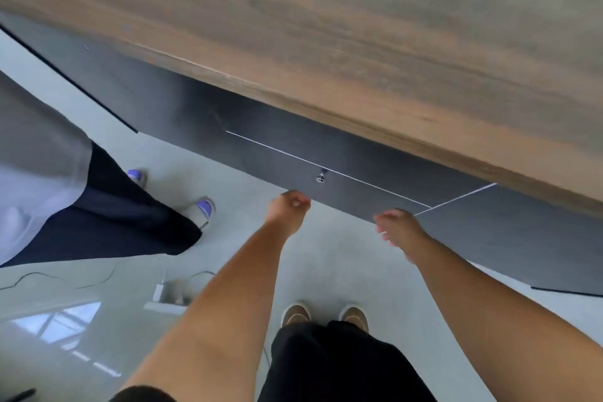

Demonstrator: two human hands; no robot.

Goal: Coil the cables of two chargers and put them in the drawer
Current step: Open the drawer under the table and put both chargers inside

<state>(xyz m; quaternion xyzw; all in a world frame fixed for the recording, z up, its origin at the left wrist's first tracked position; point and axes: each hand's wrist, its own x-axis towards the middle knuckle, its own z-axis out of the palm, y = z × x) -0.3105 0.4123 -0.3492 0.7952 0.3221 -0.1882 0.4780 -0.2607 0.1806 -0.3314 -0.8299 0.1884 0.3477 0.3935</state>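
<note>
Below, two bare forearms extended toward a closed dark drawer (326, 170) under the front edge of a wood-grain tabletop (359, 26). Left hand (288, 206) with fingers curled in, holding nothing visible, just short of the small metal knob (320, 177) and slightly below and left of it. Right hand (396, 227) with fingers loosely spread, also holding nothing, near the drawer's lower right corner. Neither hand touching the drawer front, as far as the blur allows.

Risks, as judged from this view: a missed pinch on the knob, owing to its small size and the hand's approach from below; a drawer pulled against the shins, owing to the feet (326, 316) planted close beneath it; a snag or trip on the thin cable (65, 281) trailing across the floor (98, 352).

Task objects: no charger on the visible stretch of tabletop. One white charger (159, 291) apparently plugged into a power strip (169, 302) on the floor, well behind and left of both hands, cable uncoiled. Second charger not identifiable. Another person's legs and shoes (204, 209) at the left, near the drawer unit.
</note>
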